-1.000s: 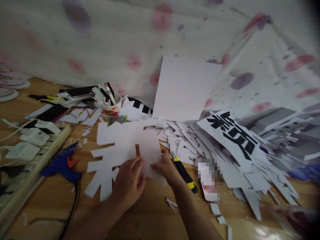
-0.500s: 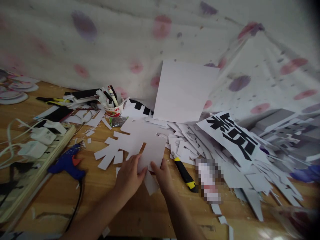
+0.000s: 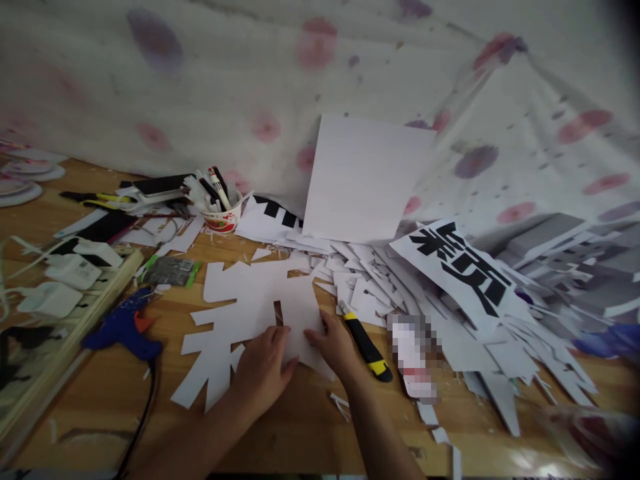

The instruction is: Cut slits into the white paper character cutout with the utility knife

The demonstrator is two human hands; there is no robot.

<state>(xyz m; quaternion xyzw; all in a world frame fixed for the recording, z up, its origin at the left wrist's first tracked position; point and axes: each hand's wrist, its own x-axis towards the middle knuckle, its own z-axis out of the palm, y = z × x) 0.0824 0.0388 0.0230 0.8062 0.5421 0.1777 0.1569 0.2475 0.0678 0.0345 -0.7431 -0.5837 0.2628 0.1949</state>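
A white paper or foam-board cut-out (image 3: 250, 293), with notched arms like a written character, lies nearly flat on the wooden table in front of me. My left hand (image 3: 265, 363) grips its near edge beside a narrow slot, thumb apart from the curled fingers. On the near right edge, my right hand (image 3: 334, 341) pinches the same cut-out between thumb and fingers. Just right of that hand rests a black and yellow utility knife (image 3: 367, 343), touched by neither hand. A small grey packet (image 3: 170, 271) with a green edge sits left of the cut-out.
At left are a blue glue gun (image 3: 125, 327) and a power strip (image 3: 107, 293) with white chargers. Behind stands a cup of pens (image 3: 221, 217). A blank white board (image 3: 367, 177) leans on the curtain. Scraps and a printed character sheet (image 3: 453, 267) are heaped right.
The cut-out has come nearer to me and lies flatter, its left arms lower in view. The small packet has shifted left, away from the cup. Both hands stay on the cut-out.
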